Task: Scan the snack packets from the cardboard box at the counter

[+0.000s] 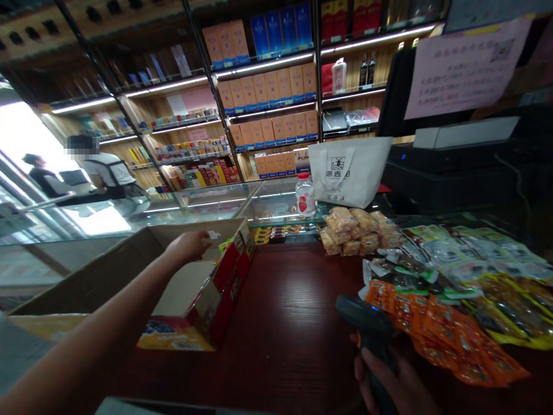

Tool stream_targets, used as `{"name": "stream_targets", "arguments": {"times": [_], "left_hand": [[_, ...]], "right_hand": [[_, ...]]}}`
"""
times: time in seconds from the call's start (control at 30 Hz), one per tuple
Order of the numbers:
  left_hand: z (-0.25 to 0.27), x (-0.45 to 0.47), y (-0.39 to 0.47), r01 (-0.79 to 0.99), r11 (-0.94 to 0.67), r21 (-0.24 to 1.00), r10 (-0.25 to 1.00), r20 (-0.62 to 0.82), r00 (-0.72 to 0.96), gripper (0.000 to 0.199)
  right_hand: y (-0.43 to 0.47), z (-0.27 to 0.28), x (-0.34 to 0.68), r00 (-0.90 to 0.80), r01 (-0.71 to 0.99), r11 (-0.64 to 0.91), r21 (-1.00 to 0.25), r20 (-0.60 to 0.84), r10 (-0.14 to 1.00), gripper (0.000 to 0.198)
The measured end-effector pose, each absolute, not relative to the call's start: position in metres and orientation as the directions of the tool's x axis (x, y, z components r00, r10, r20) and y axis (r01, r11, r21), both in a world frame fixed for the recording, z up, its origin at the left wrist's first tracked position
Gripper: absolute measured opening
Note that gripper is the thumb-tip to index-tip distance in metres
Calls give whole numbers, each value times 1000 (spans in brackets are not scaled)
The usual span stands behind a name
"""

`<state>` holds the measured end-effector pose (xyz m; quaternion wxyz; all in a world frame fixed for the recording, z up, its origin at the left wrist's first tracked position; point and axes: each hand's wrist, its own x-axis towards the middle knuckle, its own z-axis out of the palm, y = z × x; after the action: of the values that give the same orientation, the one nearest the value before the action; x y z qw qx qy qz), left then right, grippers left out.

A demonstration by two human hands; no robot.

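Observation:
My left hand (pixel 190 245) reaches over a cardboard box (pixel 222 300) with red and yellow printed sides. Its fingers look curled together and slightly blurred; whatever is in them cannot be made out. Just beyond the fingertips, a bit of green packaging (pixel 225 245) shows at the inner right wall. My right hand (pixel 384 369) is wrapped round the handle of a dark barcode scanner (pixel 365 317), which has a small blue light and points left. Right beside the scanner lie orange snack packets (pixel 449 334).
Green-and-clear packets (pixel 479 248), yellow-edged packets (pixel 514 305) and bagged buns (pixel 358 230) cover the counter's right side. Behind stand a strawberry-printed bottle (pixel 305 195), a white tote bag (pixel 352 173) and a dark monitor (pixel 395 98). Two people are far left by glass display cases (pixel 207 199).

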<state>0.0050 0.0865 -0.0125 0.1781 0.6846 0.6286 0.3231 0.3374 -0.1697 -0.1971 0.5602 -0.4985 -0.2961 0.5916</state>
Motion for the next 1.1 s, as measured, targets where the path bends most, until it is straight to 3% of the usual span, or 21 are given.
{"name": "stream_targets", "arguments": {"times": [0.13, 0.2, 0.3, 0.43, 0.6, 0.73, 0.97, 1.1], "left_hand": [[7, 59, 47, 821, -403, 403, 825, 549, 135, 20], [-9, 96, 21, 744, -566, 354, 755, 586, 295, 24], [-60, 154, -11, 538, -701, 468, 713, 451, 537, 23], [-131, 220, -31, 396, -721, 568, 624, 285, 727, 25], [-160, 272, -33, 344, -839, 421, 491, 314, 812, 33], [-164, 293, -27, 383, -864, 326, 459, 199, 866, 32], [-176, 294, -18, 393, -684, 615, 663, 301, 685, 29], [-169, 283, -10, 169, -438, 883, 805, 301, 512, 25]], "right_hand": [[-166, -197, 340, 72, -358, -166, -919, -204, 976, 55], [-166, -195, 340, 99, -378, -138, -915, -189, 977, 54], [-173, -194, 340, 185, -405, -102, -909, -191, 964, 53], [-193, -194, 347, 307, -391, -49, -919, -181, 934, 50], [-218, -189, 370, 485, -395, 29, -918, -182, 855, 46], [-229, -184, 389, 554, -379, 50, -924, -183, 812, 42], [-229, -183, 395, 567, -371, 55, -927, -180, 804, 44], [-223, -184, 388, 574, -388, 69, -919, -182, 798, 42]]}}
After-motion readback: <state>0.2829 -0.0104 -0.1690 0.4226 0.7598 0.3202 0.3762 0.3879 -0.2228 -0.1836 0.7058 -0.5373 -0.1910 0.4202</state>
